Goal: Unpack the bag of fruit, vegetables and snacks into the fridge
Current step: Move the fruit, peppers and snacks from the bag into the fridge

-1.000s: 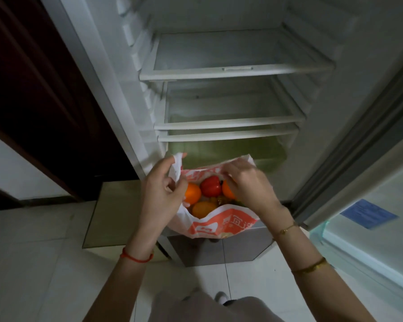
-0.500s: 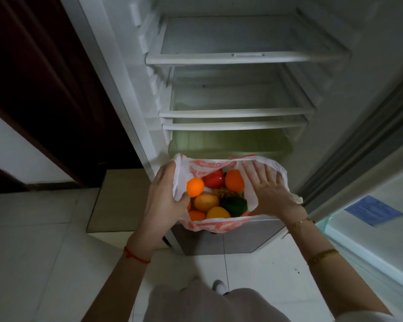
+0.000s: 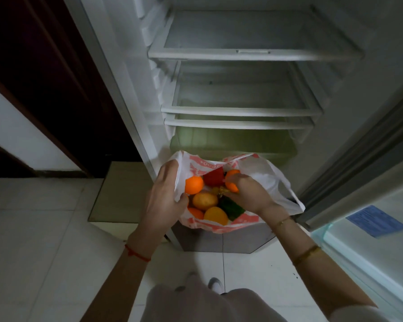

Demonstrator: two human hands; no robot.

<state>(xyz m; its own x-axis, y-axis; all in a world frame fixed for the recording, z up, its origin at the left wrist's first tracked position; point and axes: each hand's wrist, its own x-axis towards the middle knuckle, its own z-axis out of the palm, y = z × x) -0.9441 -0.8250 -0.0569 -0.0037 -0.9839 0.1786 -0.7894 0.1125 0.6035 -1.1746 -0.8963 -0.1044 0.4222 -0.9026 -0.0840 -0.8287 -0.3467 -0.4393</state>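
Observation:
A white plastic bag (image 3: 269,176) with red print hangs open in front of the fridge's lowest level. My left hand (image 3: 164,198) grips the bag's left edge. Inside lie an orange (image 3: 193,184), a red pepper (image 3: 213,177), a brownish round fruit (image 3: 204,200), a yellow fruit (image 3: 215,215), a dark green vegetable (image 3: 230,207) and another orange (image 3: 195,213) at the left bottom. My right hand (image 3: 248,192) reaches into the bag with its fingers curled around a further orange (image 3: 232,187) at the back. The fridge (image 3: 242,54) stands open with bare shelves.
The fridge door (image 3: 368,212) is swung open on the right, close to my right arm. A greenish crisper drawer (image 3: 233,145) sits just behind the bag. A low beige step or box (image 3: 119,194) stands left of the fridge on the tiled floor. A dark wooden door is at the far left.
My right hand has left the bag's right rim and gone down into the bag, closing on an orange. The left hand keeps hold of the bag's edge.

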